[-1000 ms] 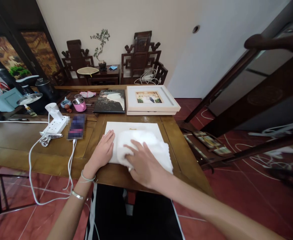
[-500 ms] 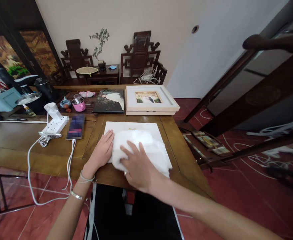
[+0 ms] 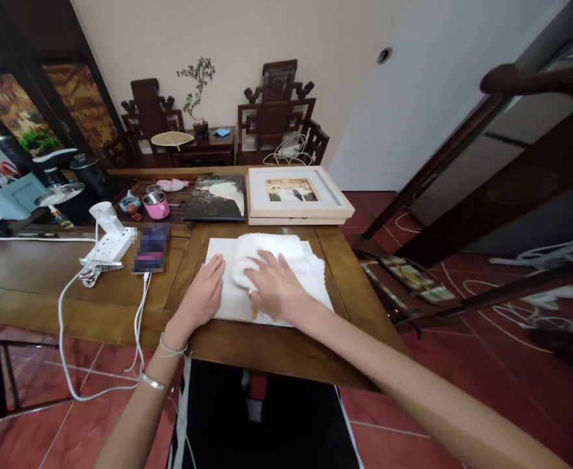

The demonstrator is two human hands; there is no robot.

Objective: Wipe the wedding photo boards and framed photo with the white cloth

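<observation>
the wooden surface (image 3: 105, 293) in front of you is cut off at the left side of the view. on it, the white board (image 3: 227, 303) lies flat near you, and much of it is hidden by the white cloth (image 3: 271, 244), on its middle and right part. your right grip (image 3: 279, 290) rests on this cloth with the fingers spread apart; their undersides are hidden, so i cannot tell if they pinch it. your left grip (image 3: 203, 293) lies flat on the left edge of the board, fingers close together. the phone (image 3: 152, 247) shows only blurred blocks. a small yellowish mark (image 3: 254, 312), partly covered, is hard to make out.
</observation>
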